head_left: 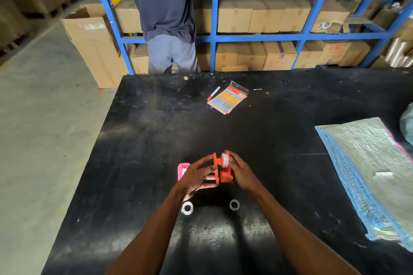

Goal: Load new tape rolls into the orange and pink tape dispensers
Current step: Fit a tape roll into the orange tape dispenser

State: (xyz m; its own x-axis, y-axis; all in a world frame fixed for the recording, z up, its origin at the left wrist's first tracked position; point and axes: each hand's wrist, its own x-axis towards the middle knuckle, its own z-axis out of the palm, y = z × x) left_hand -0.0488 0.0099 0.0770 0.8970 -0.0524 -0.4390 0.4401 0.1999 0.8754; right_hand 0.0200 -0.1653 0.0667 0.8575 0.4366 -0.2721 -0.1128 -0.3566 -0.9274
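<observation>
Landmark: orange dispenser point(223, 172), held upright above the black table point(145, 140).

- Just left of it: pink dispenser point(182, 171), lying on the table, partly hidden.
- Left side: left hand point(196, 177), fingers spread, fingertips touching the orange frame.
- Below left: loose tape roll point(187, 208), flat on the table.
- At top: white tape roll point(225, 159), seated in the frame.
- Below right: second loose roll point(234, 205).
- Right side: right hand point(242, 172), closed around dispenser and white roll.
</observation>
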